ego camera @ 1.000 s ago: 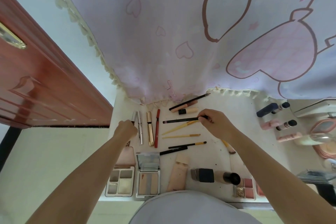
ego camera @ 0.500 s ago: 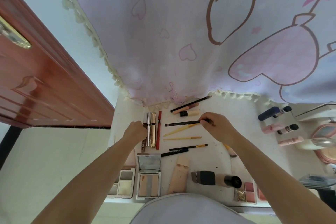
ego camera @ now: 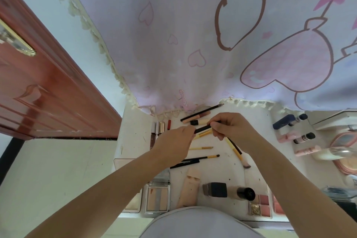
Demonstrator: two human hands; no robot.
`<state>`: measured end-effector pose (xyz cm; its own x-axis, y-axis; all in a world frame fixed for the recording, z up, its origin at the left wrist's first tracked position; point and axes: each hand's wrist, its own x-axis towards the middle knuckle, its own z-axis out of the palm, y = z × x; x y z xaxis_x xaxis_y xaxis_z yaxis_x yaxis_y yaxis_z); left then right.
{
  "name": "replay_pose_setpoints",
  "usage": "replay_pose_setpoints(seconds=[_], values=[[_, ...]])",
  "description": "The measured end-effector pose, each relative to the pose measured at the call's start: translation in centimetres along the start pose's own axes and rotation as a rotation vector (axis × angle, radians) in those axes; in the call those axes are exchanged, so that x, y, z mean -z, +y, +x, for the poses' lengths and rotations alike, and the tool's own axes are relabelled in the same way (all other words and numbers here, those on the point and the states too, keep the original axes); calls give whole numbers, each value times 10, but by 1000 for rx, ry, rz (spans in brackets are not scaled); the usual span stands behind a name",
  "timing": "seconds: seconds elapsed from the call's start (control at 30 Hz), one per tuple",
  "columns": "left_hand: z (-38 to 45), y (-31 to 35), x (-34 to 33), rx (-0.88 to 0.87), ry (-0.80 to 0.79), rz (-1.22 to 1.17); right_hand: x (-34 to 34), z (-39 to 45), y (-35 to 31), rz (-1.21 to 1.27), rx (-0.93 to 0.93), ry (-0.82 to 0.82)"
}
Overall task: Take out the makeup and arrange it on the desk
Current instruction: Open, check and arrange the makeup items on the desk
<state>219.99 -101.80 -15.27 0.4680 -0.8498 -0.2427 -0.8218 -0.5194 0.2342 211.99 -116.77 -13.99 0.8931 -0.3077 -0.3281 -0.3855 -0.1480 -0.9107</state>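
Makeup lies spread over the white desk (ego camera: pixel 135 141). Both hands hold a thin black pencil (ego camera: pixel 202 128) above its middle: my left hand (ego camera: pixel 176 143) pinches the left end, my right hand (ego camera: pixel 229 128) pinches the right end. Gold and silver tubes (ego camera: pixel 159 127) and a red pencil (ego camera: pixel 169 124) lie side by side at the left. Several brushes and pencils lie in rows, among them a yellow brush (ego camera: pixel 201 148) and a black-and-gold brush (ego camera: pixel 204 157). Open palettes (ego camera: pixel 156 199), a beige tube (ego camera: pixel 190 187) and a foundation bottle (ego camera: pixel 228 191) line the near edge.
A pink cartoon curtain (ego camera: pixel 193 44) hangs over the desk's far edge. A red-brown wooden door (ego camera: pixel 38 92) stands at the left. At the right lie a navy tube (ego camera: pixel 284 121), pink tubes (ego camera: pixel 307 149), blush palettes (ego camera: pixel 260 206) and a round pink compact (ego camera: pixel 345 141).
My left hand left the gold and silver tubes and moved right to the black pencil's left end. My right hand lifted the pencil slightly off the desk.
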Motion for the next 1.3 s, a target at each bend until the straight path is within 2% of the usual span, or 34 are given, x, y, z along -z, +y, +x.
replay_pose_setpoints(seconds=[0.07,0.17,0.23,0.53,1.07,1.3], values=[[-2,-10,4,12,-14,-78,9,-2,3,122,-14,36],[-8,-46,10,223,46,-182,55,-8,9,506,-31,337],[-12,-62,13,289,89,-137,80,-16,11,588,25,408],[0,-15,2,85,32,-187,20,0,10,227,50,174],[-8,-11,-14,94,35,-243,13,-5,9,138,-9,105],[-5,-8,-21,53,48,-338,-5,2,10,-11,-68,-11]])
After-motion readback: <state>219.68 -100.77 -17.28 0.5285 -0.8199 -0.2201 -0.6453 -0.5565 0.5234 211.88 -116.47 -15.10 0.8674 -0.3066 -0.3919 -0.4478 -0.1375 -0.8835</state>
